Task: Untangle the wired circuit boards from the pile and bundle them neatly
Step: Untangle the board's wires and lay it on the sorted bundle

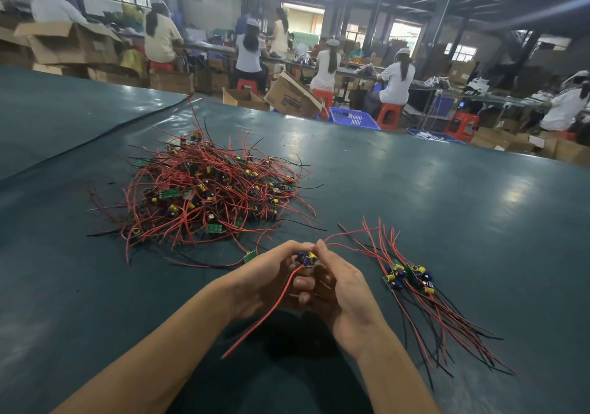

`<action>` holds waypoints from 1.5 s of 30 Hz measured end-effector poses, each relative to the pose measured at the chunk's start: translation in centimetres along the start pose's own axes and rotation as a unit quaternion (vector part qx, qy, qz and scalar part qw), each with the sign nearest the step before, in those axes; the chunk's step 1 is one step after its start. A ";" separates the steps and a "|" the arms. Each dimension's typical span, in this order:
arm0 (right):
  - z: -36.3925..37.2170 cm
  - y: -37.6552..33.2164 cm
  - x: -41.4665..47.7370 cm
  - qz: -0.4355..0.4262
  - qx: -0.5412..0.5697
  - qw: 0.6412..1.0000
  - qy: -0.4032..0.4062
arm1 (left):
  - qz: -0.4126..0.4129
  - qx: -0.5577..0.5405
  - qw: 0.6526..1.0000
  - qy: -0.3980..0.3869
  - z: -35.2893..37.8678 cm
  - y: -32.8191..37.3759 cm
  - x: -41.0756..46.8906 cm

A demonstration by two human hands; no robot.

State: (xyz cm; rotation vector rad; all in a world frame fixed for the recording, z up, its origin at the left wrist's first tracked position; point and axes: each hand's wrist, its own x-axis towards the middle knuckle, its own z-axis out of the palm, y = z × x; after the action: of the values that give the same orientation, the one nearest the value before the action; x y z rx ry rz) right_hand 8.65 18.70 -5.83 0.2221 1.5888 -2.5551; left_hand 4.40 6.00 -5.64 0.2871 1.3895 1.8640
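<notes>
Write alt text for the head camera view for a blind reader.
A person's left hand and right hand together grip a small circuit board with purple and yellow parts and red wires over a dark green tabletop. A tangled pile of red-wired boards lies left, a tidier bundle right.

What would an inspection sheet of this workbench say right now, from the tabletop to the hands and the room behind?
Surface: dark green table mat, glossy, with a seam at the left.
Job's things: tangled pile of wired boards left of centre; sorted bundle lying at the right; held board between both hands.
Clutter: nothing seen.
Hands: left hand and right hand both grip the held board, fingers curled.
Cables: red and black wires on every board; one red wire hangs from the held board toward the person.
Surroundings: workers seated on red stools, cardboard boxes, blue crates.
</notes>
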 end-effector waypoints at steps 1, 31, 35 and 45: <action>0.0 0.0 0.0 -0.002 0.012 1.000 0.003 | -0.003 -0.010 1.000 -0.005 -0.1 0.0 0.0; -1.9 -1.7 1.1 -0.064 0.055 0.976 0.201 | 0.251 0.110 0.948 0.160 1.7 -1.5 1.1; -3.7 -2.7 1.6 -0.084 0.112 0.967 0.212 | 0.255 0.130 0.947 0.145 1.5 -1.4 0.8; -8.9 -4.3 1.0 -0.142 0.242 0.930 0.238 | 0.278 -0.036 0.936 0.213 -1.1 0.3 0.2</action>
State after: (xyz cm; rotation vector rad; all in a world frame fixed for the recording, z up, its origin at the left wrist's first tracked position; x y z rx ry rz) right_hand 7.38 28.56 -6.11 0.7634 1.1228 -3.2859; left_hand 3.46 5.35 -5.82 0.2668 1.6360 2.5559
